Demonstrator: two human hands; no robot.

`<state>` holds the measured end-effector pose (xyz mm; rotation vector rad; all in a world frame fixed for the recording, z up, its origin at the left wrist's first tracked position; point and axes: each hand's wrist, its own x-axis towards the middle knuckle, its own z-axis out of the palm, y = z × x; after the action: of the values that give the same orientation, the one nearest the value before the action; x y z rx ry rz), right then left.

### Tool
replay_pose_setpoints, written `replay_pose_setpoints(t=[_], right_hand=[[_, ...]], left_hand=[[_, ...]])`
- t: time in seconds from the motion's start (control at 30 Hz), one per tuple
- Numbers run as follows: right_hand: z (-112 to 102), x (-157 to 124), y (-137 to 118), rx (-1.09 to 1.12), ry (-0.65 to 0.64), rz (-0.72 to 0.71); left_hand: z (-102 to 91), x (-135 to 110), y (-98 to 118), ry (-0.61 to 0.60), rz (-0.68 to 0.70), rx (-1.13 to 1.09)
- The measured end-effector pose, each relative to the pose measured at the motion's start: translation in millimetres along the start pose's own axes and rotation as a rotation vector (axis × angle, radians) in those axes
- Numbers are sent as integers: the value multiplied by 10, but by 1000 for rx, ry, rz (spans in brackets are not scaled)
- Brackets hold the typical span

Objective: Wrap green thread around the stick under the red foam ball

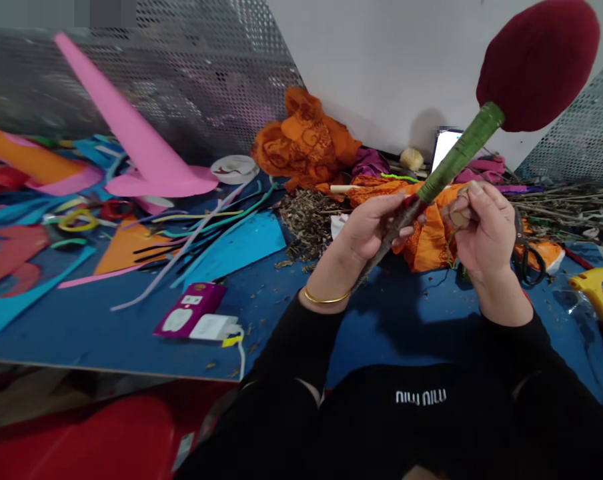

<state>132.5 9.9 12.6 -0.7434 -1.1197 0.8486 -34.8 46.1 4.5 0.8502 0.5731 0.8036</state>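
Note:
My left hand (371, 227) is wrapped round the bare lower part of a stick (456, 157) whose upper length is bound in green tape. A large dark red velvet ball (536, 63) tops the stick at the upper right. Just to the right of the stick, my right hand (481, 230) pinches a small roll of tape (459, 215) close to the stem. Both hands hover above the blue table (131, 327), over orange cloth (426, 243).
A pink foam cone (131, 137), coloured foam strips and sheets lie at the left. Crumpled orange fabric (304, 143), dried plant bits (309, 223), black scissors (526, 257), twigs (566, 207), a yellow glue gun (599, 297), a lit phone (444, 150) and a magenta box (189, 310) surround the hands.

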Motion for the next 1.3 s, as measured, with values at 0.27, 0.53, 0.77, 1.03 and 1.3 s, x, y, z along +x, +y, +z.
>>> replay_pose_setpoints(t=[0.27,0.53,0.77,1.03,1.3], right_hand=[[49,-38,30,-25,-64,-6],[84,-112,59,-24,-151,-51],[50,-142,24,-146,-210,-104],[47,-14,-118,-51,-101,-119],[8,-70,-104,-165,-204,-102]], left_hand=[[47,-33,-45,74,164,129],[49,-25,-25,82,267,162],[148,-29,-64,198,341,303],[138,-37,-66,175,272,305],[177,-19,-84,223,270,432]])
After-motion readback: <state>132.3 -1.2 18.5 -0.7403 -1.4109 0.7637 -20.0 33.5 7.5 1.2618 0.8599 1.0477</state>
